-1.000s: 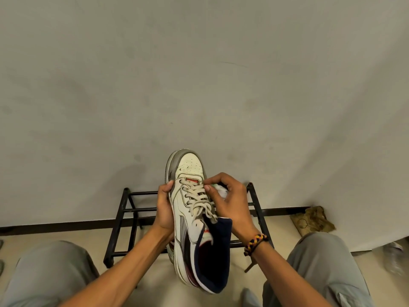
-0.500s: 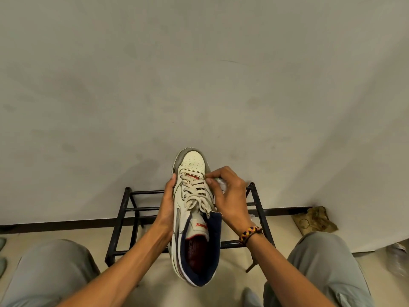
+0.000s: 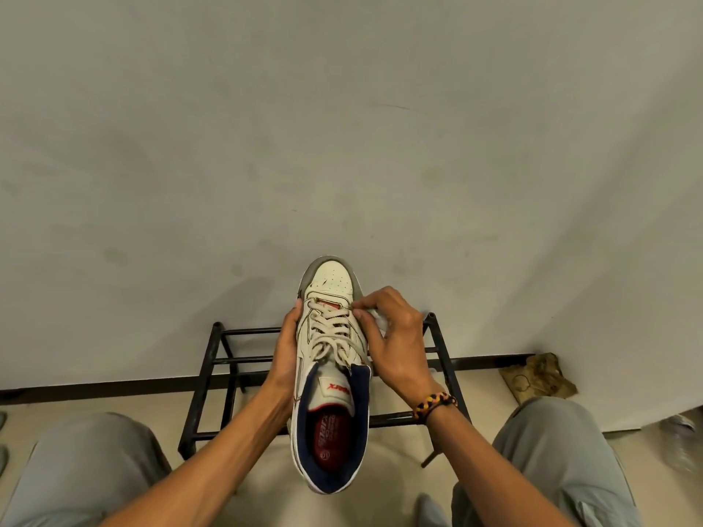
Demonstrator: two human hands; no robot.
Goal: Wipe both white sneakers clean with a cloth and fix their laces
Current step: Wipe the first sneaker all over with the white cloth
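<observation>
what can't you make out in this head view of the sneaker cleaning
- Cloth: only a white scrap shows; the right hand covers the rest.
- Sneaker: its sole faces away, and the left hand hides its left side.
- Second sneaker: not in view.
- Lace ends: too tangled to tell whether tied.
- Object at the right edge: blurred, cut off.

Illumination is soft, even and moderately dim, with a warm greenish cast. A faint diffuse shadow falls on the wall (image 3: 266, 290) left of the sneaker (image 3: 330, 359). No glare is visible. Wide-angle distortion bends the baseboard (image 3: 114, 387) and frame edges. The lower right corner is blurred; the centre is sharp.
</observation>
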